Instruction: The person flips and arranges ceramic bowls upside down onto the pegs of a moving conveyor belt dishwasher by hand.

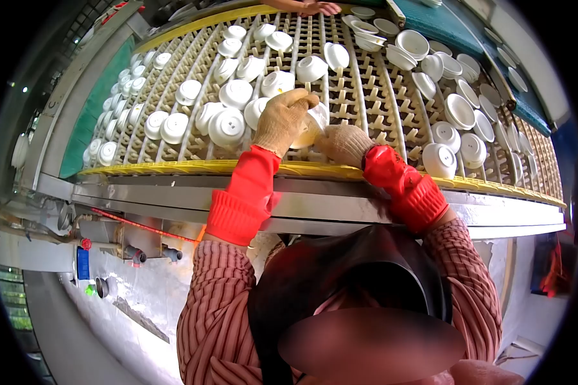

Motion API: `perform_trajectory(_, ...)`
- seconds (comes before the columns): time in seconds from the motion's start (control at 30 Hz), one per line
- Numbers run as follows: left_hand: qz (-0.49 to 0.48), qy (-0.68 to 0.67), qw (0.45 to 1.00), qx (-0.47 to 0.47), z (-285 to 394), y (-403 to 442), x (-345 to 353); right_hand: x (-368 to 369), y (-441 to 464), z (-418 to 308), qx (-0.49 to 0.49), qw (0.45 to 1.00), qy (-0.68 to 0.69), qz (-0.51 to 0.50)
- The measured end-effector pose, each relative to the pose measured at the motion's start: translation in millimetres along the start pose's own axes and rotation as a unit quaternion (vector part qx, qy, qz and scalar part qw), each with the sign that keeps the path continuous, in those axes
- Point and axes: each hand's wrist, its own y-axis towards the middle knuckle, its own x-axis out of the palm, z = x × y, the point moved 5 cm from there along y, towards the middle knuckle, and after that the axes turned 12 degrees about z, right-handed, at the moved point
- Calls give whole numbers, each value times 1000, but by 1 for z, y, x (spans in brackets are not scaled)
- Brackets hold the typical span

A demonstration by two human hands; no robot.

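Note:
Both of my hands wear tan work gloves with red rubber cuffs. Between them, just over the near edge of the pegged conveyor (192,51), is a bowl (309,130) with an amber-looking lower part. My left hand (284,120) is closed on the bowl's left and upper side. My right hand (345,145) has its fingers pressed at the bowl's right edge, closed around it as far as I can see. Close to my left hand, white bowls (227,127) lie upside down on the pegs. Another white bowl (278,83) sits just beyond my left glove.
Stacked white bowls (459,110) crowd the conveyor's right side. Smaller white cups (108,152) line the left end. A co-worker's hand (320,8) reaches over the far edge. A yellow side strip (237,166) and metal rail (154,196) run along my side. Green belt (488,58) lies at upper right.

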Motion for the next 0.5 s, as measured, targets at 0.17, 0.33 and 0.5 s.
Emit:
perform_trajectory(0.17, 64, -10, 995, 71, 12, -10, 15, 16, 0, -6, -39, 995, 80, -40)
perform_trajectory(0.33, 148, -23, 973, 173, 16, -12, 22, 61, 10, -7, -330, 920, -123, 170)
perform_trajectory(0.5, 154, -46, 974, 159, 6, -9, 26, 30, 3, -29, -202, 976, -2, 77)
